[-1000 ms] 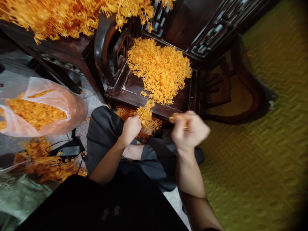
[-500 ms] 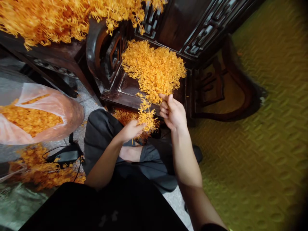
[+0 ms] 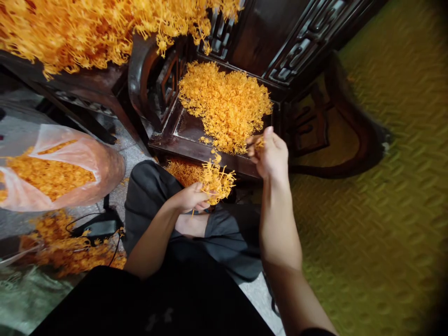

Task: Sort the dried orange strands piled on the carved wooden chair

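We seem to be picking apart the orange cluster [image 3: 220,181] our left hand [image 3: 189,198] grips, our right hand [image 3: 275,156] curled round an orange bit [image 3: 259,143], so the next move wants gentleness.

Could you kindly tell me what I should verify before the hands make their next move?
1. Left hand has a grip on the orange bunch: ok.
2. Right hand holds a small orange piece: ok; whether there is more than one, cannot tell.
3. Hands apart from each other: ok, a gap separates them.
4. Orange pile rests on the chair seat: ok.
5. Plastic bag is open: ok, orange bits show inside.
6. Floor beside the person's left is uncluttered: not ok, a black device lies among orange scraps.
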The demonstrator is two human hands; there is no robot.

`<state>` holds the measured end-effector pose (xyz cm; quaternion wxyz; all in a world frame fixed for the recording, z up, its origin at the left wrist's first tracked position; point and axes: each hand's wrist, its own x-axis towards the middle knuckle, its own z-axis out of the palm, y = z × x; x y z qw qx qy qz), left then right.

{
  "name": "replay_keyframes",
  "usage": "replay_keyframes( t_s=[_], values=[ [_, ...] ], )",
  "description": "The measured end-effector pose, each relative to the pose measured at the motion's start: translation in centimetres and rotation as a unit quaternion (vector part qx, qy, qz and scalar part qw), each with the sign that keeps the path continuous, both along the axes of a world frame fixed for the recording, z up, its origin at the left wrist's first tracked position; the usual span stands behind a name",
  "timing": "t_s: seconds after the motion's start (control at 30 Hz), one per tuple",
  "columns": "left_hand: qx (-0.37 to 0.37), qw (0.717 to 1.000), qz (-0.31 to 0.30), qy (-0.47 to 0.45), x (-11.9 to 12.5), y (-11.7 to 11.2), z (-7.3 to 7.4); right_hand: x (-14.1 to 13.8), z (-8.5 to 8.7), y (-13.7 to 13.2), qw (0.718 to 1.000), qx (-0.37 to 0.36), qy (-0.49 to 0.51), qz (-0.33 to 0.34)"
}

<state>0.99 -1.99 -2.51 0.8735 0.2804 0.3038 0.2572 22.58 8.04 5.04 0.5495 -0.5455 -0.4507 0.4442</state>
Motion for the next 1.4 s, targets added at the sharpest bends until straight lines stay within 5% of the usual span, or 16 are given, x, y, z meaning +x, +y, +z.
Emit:
replay_keyframes(
  t_s=[0.2, 0.37, 0.43, 0.53, 0.63, 0.7, 0.9, 1.13, 1.23, 1.3, 1.4],
  values=[
    [0.008, 0.999, -0.029, -0.030, 0.8, 0.2, 0.0, -2.2, 0.4, -2.1, 0.983, -0.073, 0.052, 0.160],
    [0.015, 0.998, -0.037, -0.038, 1.0, 0.1, 0.6, -3.2, 0.2, -2.2, 0.953, -0.114, -0.058, 0.273],
    [0.020, 0.999, -0.030, -0.031, 0.9, 0.4, 1.1, -3.6, -0.2, -1.8, 0.959, -0.095, -0.076, 0.256],
    [0.018, 0.999, -0.016, -0.023, 0.6, 0.5, 1.6, -3.5, -1.0, -0.7, 0.992, -0.062, -0.008, 0.113],
    [-0.004, 0.999, -0.030, -0.015, 0.1, 0.3, 1.6, -1.9, -1.3, 0.8, 0.994, -0.056, 0.089, -0.009],
    [-0.020, 0.999, -0.031, -0.002, -0.3, 0.1, 1.3, -0.7, -1.0, 1.1, 0.992, -0.066, 0.104, -0.011],
    [-0.013, 0.999, -0.036, -0.031, -0.6, 0.6, 1.7, -1.0, 0.2, -1.8, 0.975, -0.112, 0.087, 0.171],
    [0.000, 0.998, -0.046, -0.040, -0.5, 0.5, 2.4, -2.3, -1.4, -3.8, 0.923, -0.216, 0.092, 0.304],
    [0.010, 0.998, -0.049, -0.028, -0.4, 0.2, 1.9, -3.0, -1.5, -3.4, 0.956, -0.178, 0.072, 0.221],
    [0.020, 0.998, -0.057, 0.001, -0.5, 0.0, 1.6, -2.4, -1.3, -2.2, 0.987, -0.101, 0.087, 0.085],
    [0.040, 0.994, -0.074, 0.069, -0.7, -0.1, 1.4, 0.1, -0.9, -0.3, 0.990, -0.024, 0.113, -0.079]
  ],
)
